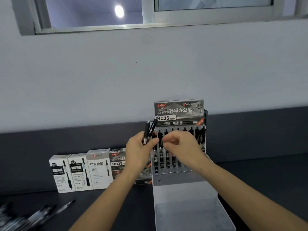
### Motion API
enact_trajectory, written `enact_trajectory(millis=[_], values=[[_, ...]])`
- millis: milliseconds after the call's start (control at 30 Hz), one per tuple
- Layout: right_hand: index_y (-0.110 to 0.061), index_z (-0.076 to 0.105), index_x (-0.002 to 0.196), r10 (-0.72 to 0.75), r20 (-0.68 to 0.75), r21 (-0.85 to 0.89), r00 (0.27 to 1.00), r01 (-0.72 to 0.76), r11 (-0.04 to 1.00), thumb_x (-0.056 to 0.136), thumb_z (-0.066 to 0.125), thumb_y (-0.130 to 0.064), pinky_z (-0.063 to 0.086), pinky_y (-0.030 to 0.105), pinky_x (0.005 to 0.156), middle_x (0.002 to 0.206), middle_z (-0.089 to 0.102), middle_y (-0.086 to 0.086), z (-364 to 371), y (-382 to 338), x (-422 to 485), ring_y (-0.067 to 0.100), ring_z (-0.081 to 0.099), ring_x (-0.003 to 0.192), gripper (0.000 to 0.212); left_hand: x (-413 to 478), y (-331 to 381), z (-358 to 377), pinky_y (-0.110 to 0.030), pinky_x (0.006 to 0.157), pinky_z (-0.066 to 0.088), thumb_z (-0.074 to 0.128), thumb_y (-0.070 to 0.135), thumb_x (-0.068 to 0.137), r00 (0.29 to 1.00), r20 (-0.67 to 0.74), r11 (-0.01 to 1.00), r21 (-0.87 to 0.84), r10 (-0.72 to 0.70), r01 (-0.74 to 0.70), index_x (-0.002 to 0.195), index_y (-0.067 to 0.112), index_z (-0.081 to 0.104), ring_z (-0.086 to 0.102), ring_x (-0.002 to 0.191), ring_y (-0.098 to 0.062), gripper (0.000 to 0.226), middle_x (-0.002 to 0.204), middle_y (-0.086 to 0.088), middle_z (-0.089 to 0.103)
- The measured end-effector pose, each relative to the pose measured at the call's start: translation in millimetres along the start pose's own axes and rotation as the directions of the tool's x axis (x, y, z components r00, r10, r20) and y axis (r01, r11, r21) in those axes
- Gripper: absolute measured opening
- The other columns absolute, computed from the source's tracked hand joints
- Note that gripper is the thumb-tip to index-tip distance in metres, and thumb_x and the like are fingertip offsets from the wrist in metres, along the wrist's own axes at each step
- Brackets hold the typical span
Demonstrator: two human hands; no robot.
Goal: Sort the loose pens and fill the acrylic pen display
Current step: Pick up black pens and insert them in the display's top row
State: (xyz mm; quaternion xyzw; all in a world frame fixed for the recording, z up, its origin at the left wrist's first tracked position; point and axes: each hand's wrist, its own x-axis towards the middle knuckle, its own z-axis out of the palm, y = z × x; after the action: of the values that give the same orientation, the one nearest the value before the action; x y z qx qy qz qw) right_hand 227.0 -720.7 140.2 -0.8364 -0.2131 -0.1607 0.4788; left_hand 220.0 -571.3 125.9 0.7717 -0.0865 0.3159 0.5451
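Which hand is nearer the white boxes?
Left. The left hand, holding pens, is just right of the white boxes; the right hand is farther right, before the display.

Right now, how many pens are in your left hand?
2. One pen on the left, the other leaning right beside it, both gripped by the left hand beside the acrylic display. More may hide in the fist.
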Motion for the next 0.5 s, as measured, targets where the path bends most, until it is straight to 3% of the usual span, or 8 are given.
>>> enact_trajectory(millis=[100,200,267,333,400,500], values=[[-0.02,0.069,0.101,0.0,-0.017,0.055,1.0,0.001,0.998,0.088,0.064,-0.015,0.057,0.03,0.081,0.09,0.069,-0.009,-2,-4,-1,0.005,0.065,0.08,0.015,-5,2,-2,-0.034,0.078,0.056,0.07,0.02,0.084,0.997,-0.073,1.0,0.017,0.027,-0.025,0.09,0.034,0.069,0.068,0.081,-0.007,0.016,0.082,0.013,0.072],[-0.017,0.068,0.105,0.004,-0.042,0.179,0.999,0.004,0.984,0.088,0.064,-0.015,0.058,0.02,0.068,0.092,0.07,-0.004,-8,-12,-1,0.007,0.067,0.077,0.017,-11,9,-9,-0.013,0.064,0.046,0.066,0.025,0.087,0.973,-0.196,0.991,0.088,0.118,-0.103,0.089,0.029,0.067,0.062,0.072,0.001,0.005,0.073,0.015,0.066],[-0.014,0.069,0.106,0.016,-0.035,0.318,0.999,-0.004,0.948,0.088,0.065,-0.014,0.058,0.021,0.066,0.094,0.071,0.001,-13,-19,-1,0.011,0.069,0.081,0.018,-15,16,-8,-0.014,0.052,0.04,0.063,0.028,0.088,0.982,-0.103,0.981,0.127,0.159,-0.145,0.074,0.028,0.062,0.054,0.054,-0.002,0.014,0.058,0.011,0.058],[-0.01,0.071,0.102,0.035,-0.003,0.466,0.999,-0.029,0.884,0.088,0.065,-0.01,0.058,0.024,0.068,0.093,0.073,0.006,-16,-23,-1,0.013,0.069,0.082,0.015,-23,20,-1,-0.018,0.048,0.038,0.061,0.028,0.09,0.986,0.095,0.97,0.19,0.135,-0.151,0.065,0.026,0.055,0.047,0.045,-0.005,0.026,0.05,0.007,0.052],[-0.007,0.072,0.095,0.051,0.025,0.521,0.998,-0.057,0.852,0.087,0.065,-0.007,0.059,0.03,0.07,0.09,0.073,0.01,-17,-22,-2,0.016,0.069,0.079,0.01,-29,20,6,-0.025,0.05,0.045,0.058,0.029,0.092,0.974,0.211,0.967,0.217,0.086,-0.132,0.071,0.016,0.058,0.052,0.043,-0.007,0.025,0.051,0.002,0.056],[-0.006,0.072,0.089,0.11,0.027,0.533,0.994,-0.108,0.839,0.086,0.067,-0.01,0.057,0.025,0.065,0.083,0.072,0.008,-20,-13,-4,0.016,0.066,0.075,0.007,-31,17,6,-0.035,0.057,0.057,0.053,0.031,0.095,0.975,0.22,0.993,0.118,-0.021,-0.005,0.083,0.007,0.06,0.065,0.056,-0.017,0.028,0.066,-0.009,0.066]])
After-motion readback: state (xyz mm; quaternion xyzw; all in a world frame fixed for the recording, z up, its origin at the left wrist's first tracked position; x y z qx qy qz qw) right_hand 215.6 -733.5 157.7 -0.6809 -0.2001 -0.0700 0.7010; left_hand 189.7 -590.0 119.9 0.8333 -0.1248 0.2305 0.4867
